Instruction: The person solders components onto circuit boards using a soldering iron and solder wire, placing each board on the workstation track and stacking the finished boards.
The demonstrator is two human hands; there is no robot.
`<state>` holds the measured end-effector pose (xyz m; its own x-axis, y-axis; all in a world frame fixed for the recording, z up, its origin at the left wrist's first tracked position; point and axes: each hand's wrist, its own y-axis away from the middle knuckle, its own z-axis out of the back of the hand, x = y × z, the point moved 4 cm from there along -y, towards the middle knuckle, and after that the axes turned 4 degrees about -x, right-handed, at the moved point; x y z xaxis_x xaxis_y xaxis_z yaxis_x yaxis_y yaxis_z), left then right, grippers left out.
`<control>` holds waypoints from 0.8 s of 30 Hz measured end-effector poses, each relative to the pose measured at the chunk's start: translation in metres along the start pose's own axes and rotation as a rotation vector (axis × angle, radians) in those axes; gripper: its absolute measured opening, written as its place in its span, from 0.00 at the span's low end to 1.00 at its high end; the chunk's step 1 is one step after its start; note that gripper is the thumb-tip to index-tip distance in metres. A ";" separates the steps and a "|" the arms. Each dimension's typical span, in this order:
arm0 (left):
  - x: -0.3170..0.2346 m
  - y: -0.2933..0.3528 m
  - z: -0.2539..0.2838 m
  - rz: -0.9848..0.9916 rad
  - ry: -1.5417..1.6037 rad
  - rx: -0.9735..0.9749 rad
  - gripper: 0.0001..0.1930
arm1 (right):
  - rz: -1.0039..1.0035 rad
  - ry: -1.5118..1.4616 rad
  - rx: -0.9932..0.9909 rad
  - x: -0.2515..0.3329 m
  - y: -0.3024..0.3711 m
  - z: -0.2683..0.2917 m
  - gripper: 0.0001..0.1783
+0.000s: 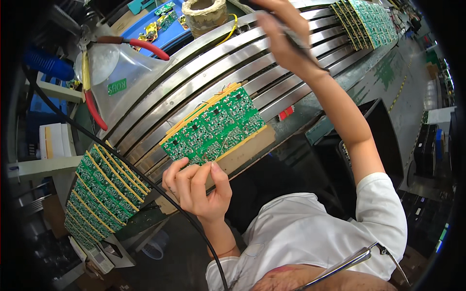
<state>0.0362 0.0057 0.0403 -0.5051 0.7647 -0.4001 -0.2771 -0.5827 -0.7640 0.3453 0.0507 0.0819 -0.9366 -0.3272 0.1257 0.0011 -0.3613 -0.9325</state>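
A green circuit board panel, densely set with small parts and edged by yellow strips, lies on the slatted metal conveyor in front of me. At its near edge is my left hand, closed, thumb and index finger pinched together. A thin wire-like line shows on the board near those fingertips, but I cannot make out what the pinch holds. Farther off, my right hand is raised above the conveyor's far side, smeared by motion. It grips a dark, long, slim tool, whose kind is too blurred to tell.
More green panels sit at the conveyor's left end, others at far right. Red-handled pliers hang at left. A black cable crosses beside my left hand. Behind the slats stand a ring-shaped block and a blue tray.
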 end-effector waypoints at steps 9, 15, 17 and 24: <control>0.013 -0.002 0.009 0.019 -0.014 -0.058 0.07 | -0.275 -0.233 0.091 0.043 0.017 0.004 0.15; 0.026 -0.004 0.023 0.148 -0.036 -0.085 0.07 | -0.719 -0.723 -0.015 0.087 0.061 0.052 0.18; 0.028 -0.005 0.026 0.176 -0.045 -0.080 0.07 | -0.650 -0.733 0.025 0.101 0.066 0.054 0.18; 0.035 0.001 0.034 0.238 -0.043 -0.066 0.09 | -0.422 -0.769 0.173 0.130 0.072 0.047 0.17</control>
<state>-0.0094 0.0220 0.0428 -0.5848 0.5945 -0.5519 -0.0927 -0.7249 -0.6826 0.2397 -0.0591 0.0470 -0.3768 -0.6097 0.6973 -0.1791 -0.6906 -0.7007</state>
